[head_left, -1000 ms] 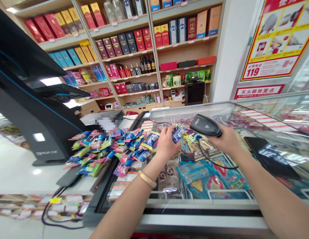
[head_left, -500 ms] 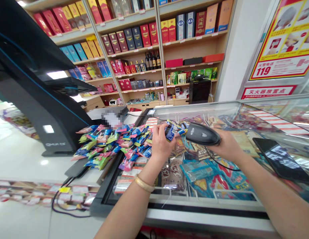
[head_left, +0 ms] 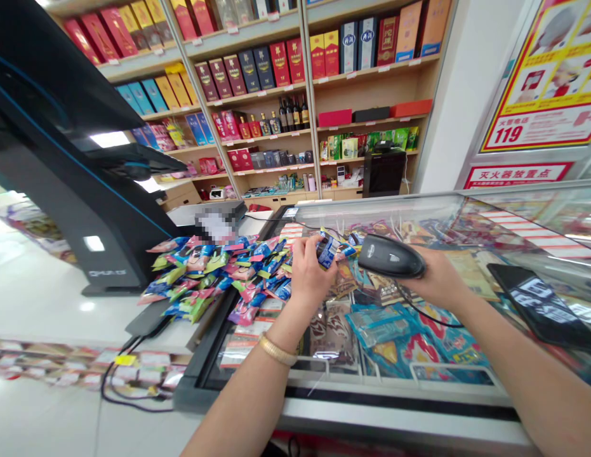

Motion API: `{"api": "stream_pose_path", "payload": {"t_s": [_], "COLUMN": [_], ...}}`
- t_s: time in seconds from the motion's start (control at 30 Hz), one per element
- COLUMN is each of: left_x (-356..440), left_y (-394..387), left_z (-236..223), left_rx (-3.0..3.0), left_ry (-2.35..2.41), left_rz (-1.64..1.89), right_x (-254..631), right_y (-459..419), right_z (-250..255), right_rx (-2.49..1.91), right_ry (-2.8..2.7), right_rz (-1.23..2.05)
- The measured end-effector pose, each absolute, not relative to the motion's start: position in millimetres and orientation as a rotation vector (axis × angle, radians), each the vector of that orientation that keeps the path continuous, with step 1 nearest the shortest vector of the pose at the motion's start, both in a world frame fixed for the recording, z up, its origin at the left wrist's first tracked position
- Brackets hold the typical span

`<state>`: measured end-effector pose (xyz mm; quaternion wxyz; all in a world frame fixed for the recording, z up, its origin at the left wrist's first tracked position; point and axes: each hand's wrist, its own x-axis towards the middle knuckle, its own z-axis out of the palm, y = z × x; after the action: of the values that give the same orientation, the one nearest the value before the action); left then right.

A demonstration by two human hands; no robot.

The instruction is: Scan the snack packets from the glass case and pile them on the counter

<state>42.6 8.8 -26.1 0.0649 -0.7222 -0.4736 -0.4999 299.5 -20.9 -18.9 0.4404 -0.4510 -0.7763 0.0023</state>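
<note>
A small blue snack packet [head_left: 327, 251] is pinched in the fingers of my left hand [head_left: 308, 274], its printed side partly showing. My right hand [head_left: 435, 279] is wrapped round a black barcode scanner [head_left: 391, 257], whose head points left at the packet from a short gap. The scanner's cord [head_left: 433, 317] hangs below my wrist. Left of my left hand lies a heap of small colourful packets [head_left: 207, 273], spread over the white counter and the edge of the glass-topped case. A few more packets lie just behind the held one.
Under the glass of the display case [head_left: 343, 387] are bagged snacks [head_left: 395, 339]. A phone [head_left: 537, 308] lies on the glass at right. A black checkout terminal [head_left: 86, 209] stands on the counter [head_left: 47, 311] at left. Shelves of boxes and bottles [head_left: 257, 70] fill the back wall.
Both hands keep nearly the same pose, with the packet and the scanner still held. The whole view has shifted very slightly.
</note>
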Motion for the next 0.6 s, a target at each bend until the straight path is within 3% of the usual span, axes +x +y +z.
{"api": "stream_pose_path", "payload": {"t_s": [0.17, 0.43, 0.6], "left_x": [33, 9, 10], "left_y": [10, 12, 13], "left_z": [-18, -8, -13], "left_rx": [-2.060, -1.806, -1.818], "left_ry": [-1.506, -1.918, -1.938], "left_rz": [-1.470, -0.971, -0.897], "right_x": [304, 316, 322], "right_y": [-19, -13, -12], "right_z": [-21, -26, -26], "right_rx": [-1.133, -1.147, -1.204], "right_ry": [-1.869, -1.791, -1.778], "right_rz": [0.024, -0.035, -0.052]}}
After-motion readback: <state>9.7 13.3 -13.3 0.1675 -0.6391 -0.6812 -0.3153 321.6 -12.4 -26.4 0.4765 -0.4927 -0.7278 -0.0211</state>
